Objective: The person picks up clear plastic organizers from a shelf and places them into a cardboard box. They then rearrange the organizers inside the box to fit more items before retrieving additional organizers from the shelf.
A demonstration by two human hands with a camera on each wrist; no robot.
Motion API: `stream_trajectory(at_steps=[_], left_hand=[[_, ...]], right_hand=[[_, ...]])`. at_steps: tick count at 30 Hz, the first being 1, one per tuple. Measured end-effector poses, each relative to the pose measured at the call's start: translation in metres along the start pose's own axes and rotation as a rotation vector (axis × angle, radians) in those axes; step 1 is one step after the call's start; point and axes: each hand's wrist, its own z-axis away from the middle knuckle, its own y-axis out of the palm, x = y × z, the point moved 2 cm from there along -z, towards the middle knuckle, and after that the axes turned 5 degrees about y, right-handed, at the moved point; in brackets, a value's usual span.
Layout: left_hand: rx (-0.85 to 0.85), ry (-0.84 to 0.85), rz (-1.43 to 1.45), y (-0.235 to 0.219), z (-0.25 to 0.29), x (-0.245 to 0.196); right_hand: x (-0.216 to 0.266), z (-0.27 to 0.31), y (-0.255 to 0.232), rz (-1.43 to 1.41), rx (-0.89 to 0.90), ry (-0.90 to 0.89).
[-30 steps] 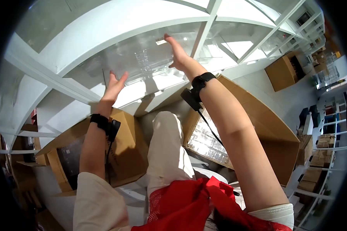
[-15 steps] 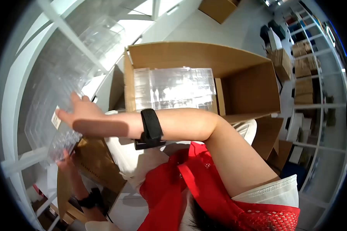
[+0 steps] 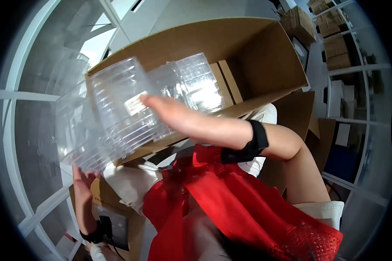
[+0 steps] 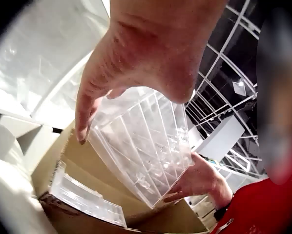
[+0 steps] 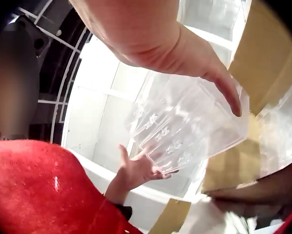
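Observation:
A stack of clear plastic boxes (image 3: 117, 82), ribbed along its side and bearing a white label (image 3: 135, 104), is held between my two hands. My right hand (image 3: 178, 115) grips its near right end, the thumb lying by the label. At the opposite end my left hand (image 3: 83, 187) holds the stack from below; in the left wrist view this hand (image 4: 141, 53) arches over the stack's end with fingers down one side. The stack overlaps the left end of a large open carton (image 3: 265, 56). More clear plastic boxes (image 3: 200, 80) lie inside that carton.
White shelving (image 3: 19, 139) with clear panels runs along the left. A second open carton (image 3: 106, 195) stands low beside the left arm. To the right are shelves with brown boxes (image 3: 337, 50) and another carton (image 3: 292, 115) behind the right arm.
Both hands have taken the stack of clear boxes off the shelf and swung it right toward the large carton. The head view has turned right.

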Motion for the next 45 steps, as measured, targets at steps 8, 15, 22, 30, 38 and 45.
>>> stream_trajectory(at_steps=[8, 15, 22, 30, 38, 45], left_hand=[[0.450, -0.268, 0.132, 0.172, -0.093, -0.067], [0.758, -0.710, 0.306, 0.291, -0.147, -0.007], [0.776, -1.004, 0.354, 0.355, -0.190, 0.090], [0.687, -0.889, 0.241, 0.374, -0.196, 0.146], [0.526, -0.616, -0.260, 0.371, -0.190, 0.208], [0.782, -0.615, -0.472, 0.357, -0.224, 0.186]], right_hand=[[-0.018, 0.030, -0.160, 0.012, -0.067, 0.164], [-0.080, 0.013, -0.267, 0.052, 0.041, 0.535], [-0.165, -0.037, -0.321, -0.017, 0.197, 0.781], [-0.227, -0.085, -0.328, 0.125, 0.314, 0.735], [-0.282, -0.110, -0.291, 0.545, 0.401, 0.671], [-0.354, -0.130, -0.283, 0.744, 0.508, 0.633]])
